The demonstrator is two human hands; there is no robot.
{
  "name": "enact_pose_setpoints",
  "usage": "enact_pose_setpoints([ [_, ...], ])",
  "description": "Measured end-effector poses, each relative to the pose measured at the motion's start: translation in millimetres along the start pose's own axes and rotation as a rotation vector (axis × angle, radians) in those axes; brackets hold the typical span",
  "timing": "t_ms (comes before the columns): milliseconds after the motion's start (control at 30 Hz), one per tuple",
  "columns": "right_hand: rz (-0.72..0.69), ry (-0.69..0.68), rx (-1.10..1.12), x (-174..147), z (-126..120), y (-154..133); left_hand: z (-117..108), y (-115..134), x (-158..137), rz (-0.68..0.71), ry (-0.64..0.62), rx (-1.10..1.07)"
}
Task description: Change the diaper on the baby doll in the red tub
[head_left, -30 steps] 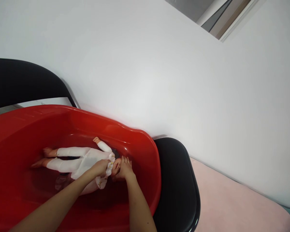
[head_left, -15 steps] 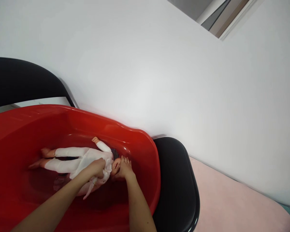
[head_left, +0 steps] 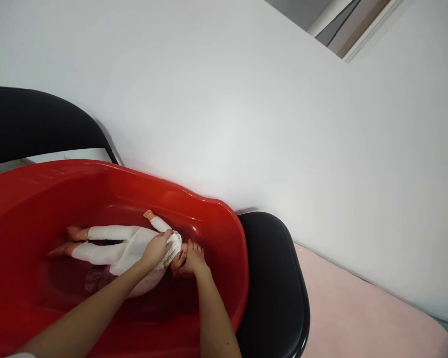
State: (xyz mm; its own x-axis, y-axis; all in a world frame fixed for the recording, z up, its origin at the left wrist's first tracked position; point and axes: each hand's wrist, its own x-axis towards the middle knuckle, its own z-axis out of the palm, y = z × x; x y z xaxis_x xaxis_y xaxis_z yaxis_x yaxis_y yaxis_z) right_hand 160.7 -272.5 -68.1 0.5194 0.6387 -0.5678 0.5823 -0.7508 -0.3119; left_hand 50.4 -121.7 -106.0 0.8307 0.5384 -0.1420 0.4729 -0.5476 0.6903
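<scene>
From the head camera, looking down, a doll [head_left: 112, 243] in a white suit lies on its back in the bottom of a red plastic tub [head_left: 216, 219], its bare feet pointing toward the left and its head toward the right end, close under the tub's far wall. The person's left hand [head_left: 157, 248] lies on the doll's chest and neck with its fingers curled round a small white cloth [head_left: 172, 247], pressing that cloth against the doll's face. The right hand [head_left: 191, 258] is tucked against the doll's head from the right side, fingers bent and cupping it; whether they close fully behind the head I cannot tell. One of the doll's arms sticks up toward the tub's far wall. The tub rests across a black chair [head_left: 280, 288], whose seat juts out at its right end. A white wall [head_left: 246, 99] rises right behind, and a pink cover [head_left: 358, 318] lies at the lower right.
</scene>
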Motion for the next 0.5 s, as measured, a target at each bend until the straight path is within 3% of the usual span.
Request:
enact_pose_setpoints([
  [267,-0.006,0.000,0.008,-1.9,-2.8,-2.5,9.8,7.9,-0.4,0.083,-0.125,0.195],
  [500,-0.015,-0.015,0.001,-4.8,-5.4,-5.0,-8.2,10.1,-1.2,0.078,-0.202,0.175],
])
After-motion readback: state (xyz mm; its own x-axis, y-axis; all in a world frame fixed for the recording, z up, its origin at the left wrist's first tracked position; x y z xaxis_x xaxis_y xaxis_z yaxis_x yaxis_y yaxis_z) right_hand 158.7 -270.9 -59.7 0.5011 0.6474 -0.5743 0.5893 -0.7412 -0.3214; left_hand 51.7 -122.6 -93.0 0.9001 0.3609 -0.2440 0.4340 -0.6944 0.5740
